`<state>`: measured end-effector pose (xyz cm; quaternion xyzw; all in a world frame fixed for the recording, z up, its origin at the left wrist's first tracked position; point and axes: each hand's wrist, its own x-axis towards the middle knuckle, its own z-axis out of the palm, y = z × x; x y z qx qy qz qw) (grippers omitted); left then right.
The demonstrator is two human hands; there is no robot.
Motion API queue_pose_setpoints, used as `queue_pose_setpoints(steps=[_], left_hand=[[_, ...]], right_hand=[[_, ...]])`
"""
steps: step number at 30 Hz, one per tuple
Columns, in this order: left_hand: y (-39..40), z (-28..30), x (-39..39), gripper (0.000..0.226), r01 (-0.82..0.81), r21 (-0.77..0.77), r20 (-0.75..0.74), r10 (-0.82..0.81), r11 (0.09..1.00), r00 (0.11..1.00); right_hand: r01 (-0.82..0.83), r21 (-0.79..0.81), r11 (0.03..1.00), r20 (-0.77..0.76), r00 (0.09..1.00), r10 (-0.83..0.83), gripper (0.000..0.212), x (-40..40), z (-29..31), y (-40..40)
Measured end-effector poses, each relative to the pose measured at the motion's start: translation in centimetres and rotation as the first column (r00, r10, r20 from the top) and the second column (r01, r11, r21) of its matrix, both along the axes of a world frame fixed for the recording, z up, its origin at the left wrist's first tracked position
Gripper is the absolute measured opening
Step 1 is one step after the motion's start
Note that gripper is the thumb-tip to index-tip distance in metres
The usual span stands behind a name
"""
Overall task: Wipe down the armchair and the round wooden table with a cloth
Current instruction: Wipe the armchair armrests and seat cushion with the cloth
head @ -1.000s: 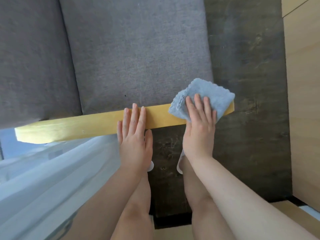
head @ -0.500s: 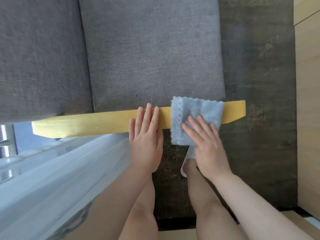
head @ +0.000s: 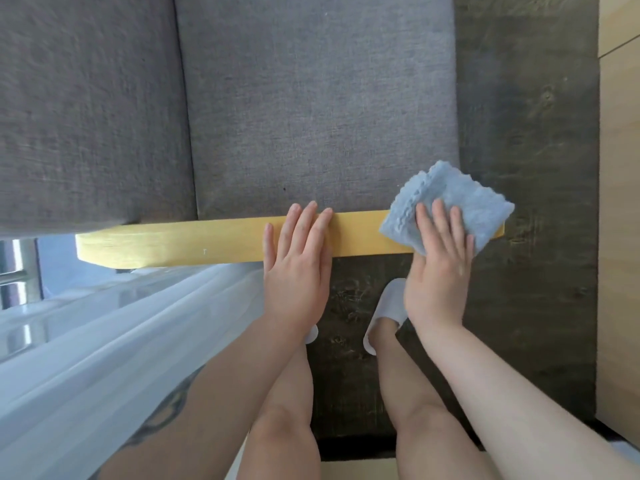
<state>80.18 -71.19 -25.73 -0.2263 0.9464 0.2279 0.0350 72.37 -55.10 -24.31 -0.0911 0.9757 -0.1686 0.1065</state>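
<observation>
The right hand lies flat on a folded blue cloth, fingers straight and slightly spread, pressing it down on the end of the armchair's yellow wooden armrest. The cloth covers that end of the armrest and sticks out beyond the fingertips, over the edge of the grey seat cushion and the dark floor. Its scalloped edges show at the corner nearest the left hand.

The left hand holds nothing. It rests open on the same armrest, fingers straight and close together, with the fingertips reaching the far edge of the wood where it meets the seat cushion. The palm hangs off the near edge. A bare stretch of armrest separates the two hands, and a longer bare stretch runs out past the left hand to the armrest's other, rounded end.

Beyond the left hand's outer side sits the grey back cushion, butted against the seat cushion along a seam. Below the left forearm hangs a sheer white curtain. Under the hands, both bare legs stand on the dark floor in white slippers; the one under the right wrist is plain, the other mostly hidden by the left arm. Pale wood panelling runs along the far side of the right arm.
</observation>
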Motion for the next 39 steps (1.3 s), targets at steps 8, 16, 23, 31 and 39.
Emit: queue_pose_setpoints(steps=[8,16,23,31,39], left_hand=[[-0.3,0.7,-0.5,0.044,0.046,-0.052,0.038,-0.044,0.998,0.998],[-0.7,1.7,-1.7,0.043,0.141,-0.127,0.096,-0.13,0.982,0.987],[-1.0,1.0,-0.4,0.047,0.122,-0.031,0.065,-0.12,0.992,0.991],[-3.2,1.3,0.8,0.057,0.188,-0.072,0.097,-0.181,0.98,0.979],[-6.1,1.4,4.3,0.057,0.097,-0.085,0.136,-0.085,0.992,0.987]], right_hand=[[-0.363,-0.024,0.931,0.043,0.93,0.364,0.056,2.2,-0.2,0.0],[-0.36,-0.036,0.932,0.047,0.931,0.362,0.054,2.0,0.1,-0.2],[-0.153,-0.057,0.987,0.027,0.988,0.154,0.059,1.7,-0.2,-4.7],[-0.153,-0.014,0.988,-0.039,0.988,0.152,0.057,1.1,-0.5,-2.6],[-0.409,-0.018,0.912,-0.049,0.912,0.408,0.057,3.4,-1.3,-3.1]])
